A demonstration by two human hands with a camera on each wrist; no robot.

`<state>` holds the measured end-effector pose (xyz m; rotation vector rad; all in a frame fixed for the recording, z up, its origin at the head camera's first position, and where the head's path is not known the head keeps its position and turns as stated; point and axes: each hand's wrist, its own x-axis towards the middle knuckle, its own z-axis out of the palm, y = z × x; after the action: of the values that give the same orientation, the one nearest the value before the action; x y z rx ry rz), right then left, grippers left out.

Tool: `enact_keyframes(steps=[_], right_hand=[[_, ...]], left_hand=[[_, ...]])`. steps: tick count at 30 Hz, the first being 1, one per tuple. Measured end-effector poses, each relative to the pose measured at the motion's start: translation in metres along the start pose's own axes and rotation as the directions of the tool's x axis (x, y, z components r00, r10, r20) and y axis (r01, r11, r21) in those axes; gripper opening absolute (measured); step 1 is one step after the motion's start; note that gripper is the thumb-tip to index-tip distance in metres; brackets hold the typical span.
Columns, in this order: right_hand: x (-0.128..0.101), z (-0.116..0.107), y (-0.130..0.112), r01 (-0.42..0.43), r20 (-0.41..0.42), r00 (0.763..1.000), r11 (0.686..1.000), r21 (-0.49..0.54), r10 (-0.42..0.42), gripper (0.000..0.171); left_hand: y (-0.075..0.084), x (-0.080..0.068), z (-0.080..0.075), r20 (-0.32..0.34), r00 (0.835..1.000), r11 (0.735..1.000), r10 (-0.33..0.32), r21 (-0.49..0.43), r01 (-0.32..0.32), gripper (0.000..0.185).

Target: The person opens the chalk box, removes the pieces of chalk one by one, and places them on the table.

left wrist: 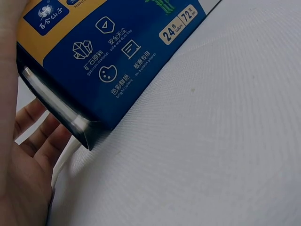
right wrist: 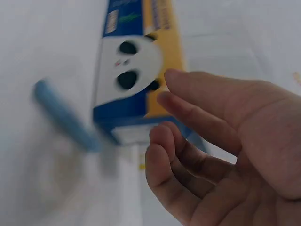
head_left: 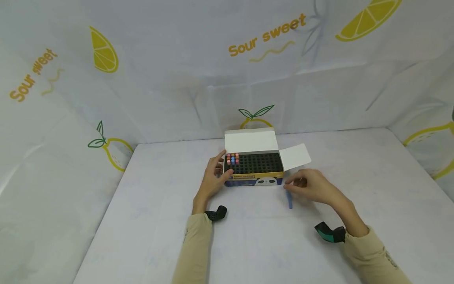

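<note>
An open chalk box (head_left: pixel 253 173) with a panda on its blue and yellow front stands mid-table, lid (head_left: pixel 251 141) raised behind it. Several coloured chalks (head_left: pixel 232 159) fill its left corner; the other black slots show no chalk. My left hand (head_left: pixel 219 171) grips the box's left end, thumb on the front, fingers round the side. The left wrist view shows the box (left wrist: pixel 108 61) close up with my left hand (left wrist: pixel 28 160) behind its end. A blue chalk (head_left: pixel 289 199) lies on the table right of the box. My right hand (head_left: pixel 303 184) hovers just beside it, fingers relaxed and holding nothing. In the right wrist view the blurred chalk (right wrist: pixel 66 117) lies apart from my right hand (right wrist: pixel 211 155).
The white table (head_left: pixel 159 221) is walled at the back and both sides by white cloth with lemon prints (head_left: pixel 103 50). The box's side flap (head_left: pixel 296 156) sticks out to the right. Black camera mounts sit on both wrists (head_left: pixel 217 213) (head_left: pixel 330 232).
</note>
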<state>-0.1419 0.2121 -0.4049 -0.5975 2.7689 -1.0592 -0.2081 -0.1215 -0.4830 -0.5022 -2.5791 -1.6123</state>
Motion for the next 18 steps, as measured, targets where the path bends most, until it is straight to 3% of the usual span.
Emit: enact_keyframes(steps=[4, 8, 12, 18], right_hand=[[0.01, -0.003, -0.023, 0.083, 0.022, 0.996, 0.992, 0.093, -0.085, 0.009], [0.032, 0.003, -0.038, 0.152, -0.057, 0.988, 0.975, 0.163, -0.145, 0.013], [0.059, 0.017, -0.044, 0.178, -0.139, 0.979, 0.961, 0.213, -0.15, 0.018], [0.088, 0.035, -0.05, 0.179, -0.153, 0.978, 0.943, 0.281, -0.141, 0.022]], left_hand=[[0.0, 0.0, -0.002, 0.005, 1.0, 1.0, 0.006, -0.005, -0.006, 0.082], [0.0, 0.001, -0.002, -0.004, 1.0, 1.0, 0.003, -0.002, -0.003, 0.082], [-0.002, 0.002, -0.003, -0.013, 1.0, 1.0, 0.001, 0.001, 0.0, 0.093], [-0.003, 0.002, -0.001, -0.003, 1.0, 1.0, -0.012, -0.018, 0.012, 0.101]])
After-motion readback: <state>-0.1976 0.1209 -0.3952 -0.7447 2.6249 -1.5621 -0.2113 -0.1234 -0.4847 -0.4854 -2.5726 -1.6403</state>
